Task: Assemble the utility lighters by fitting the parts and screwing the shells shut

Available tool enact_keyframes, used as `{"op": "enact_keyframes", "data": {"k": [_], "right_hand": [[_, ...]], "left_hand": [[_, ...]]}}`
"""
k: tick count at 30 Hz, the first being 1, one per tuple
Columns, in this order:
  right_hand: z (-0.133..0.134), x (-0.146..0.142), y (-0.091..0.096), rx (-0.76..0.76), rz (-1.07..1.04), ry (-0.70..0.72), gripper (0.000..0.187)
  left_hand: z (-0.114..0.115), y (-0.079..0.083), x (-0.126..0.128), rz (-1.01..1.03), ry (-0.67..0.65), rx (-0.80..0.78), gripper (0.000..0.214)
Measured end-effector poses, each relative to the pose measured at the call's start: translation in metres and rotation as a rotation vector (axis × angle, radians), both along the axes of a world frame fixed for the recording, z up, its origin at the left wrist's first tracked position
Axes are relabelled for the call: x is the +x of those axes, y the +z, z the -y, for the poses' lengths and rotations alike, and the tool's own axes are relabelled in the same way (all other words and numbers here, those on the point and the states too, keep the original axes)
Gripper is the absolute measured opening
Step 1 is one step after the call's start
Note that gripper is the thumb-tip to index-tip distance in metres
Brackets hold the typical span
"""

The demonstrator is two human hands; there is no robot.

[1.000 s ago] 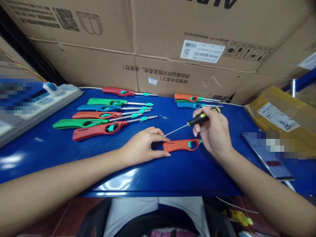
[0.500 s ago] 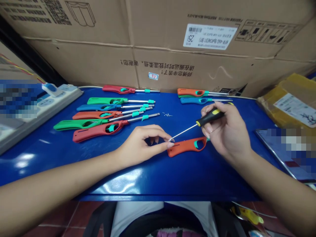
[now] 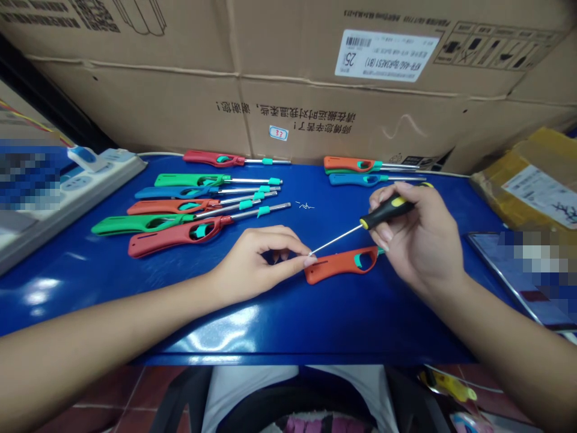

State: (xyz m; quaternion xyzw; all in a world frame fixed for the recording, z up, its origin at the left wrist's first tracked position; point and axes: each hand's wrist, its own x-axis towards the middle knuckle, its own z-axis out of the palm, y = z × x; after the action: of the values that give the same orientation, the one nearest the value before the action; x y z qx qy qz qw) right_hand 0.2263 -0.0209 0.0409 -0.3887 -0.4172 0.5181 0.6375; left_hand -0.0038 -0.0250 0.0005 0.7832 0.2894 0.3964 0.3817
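My right hand (image 3: 412, 231) grips the black and yellow handle of a screwdriver (image 3: 391, 208), its thin shaft slanting down to the left. The screwdriver's tip meets the pinched thumb and forefinger of my left hand (image 3: 264, 261); whatever tiny thing sits between them is too small to name. Just beneath lies an orange utility lighter (image 3: 334, 265) with a turquoise trigger, flat on the blue table (image 3: 279, 331). Its handle end is beside my left fingertips. My right hand hides most of its nozzle end.
Several coloured lighters (image 3: 175, 236) lie at the left, others (image 3: 349, 163) at the back right. Small pale slivers (image 3: 305, 205) rest mid-table. A power strip (image 3: 85, 180) stands left, a tablet-like screen (image 3: 518, 276) and taped carton (image 3: 532, 180) right. A large cardboard box (image 3: 288, 78) walls the back.
The view has shifted slightly. My hands keep nearly the same pose, with the screwdriver tip still at my left fingertips and the orange lighter in place.
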Motion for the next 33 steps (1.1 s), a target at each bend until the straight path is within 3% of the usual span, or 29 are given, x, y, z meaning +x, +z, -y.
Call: {"op": "enact_keyframes", "data": {"k": [33], "right_hand": [[-0.0047,0.0022,-0.0035,-0.038,0.022,0.007,0.021]], "left_hand": [[0.0015,0.0021,0.0,0.003,-0.079,-0.042,0.011]]}}
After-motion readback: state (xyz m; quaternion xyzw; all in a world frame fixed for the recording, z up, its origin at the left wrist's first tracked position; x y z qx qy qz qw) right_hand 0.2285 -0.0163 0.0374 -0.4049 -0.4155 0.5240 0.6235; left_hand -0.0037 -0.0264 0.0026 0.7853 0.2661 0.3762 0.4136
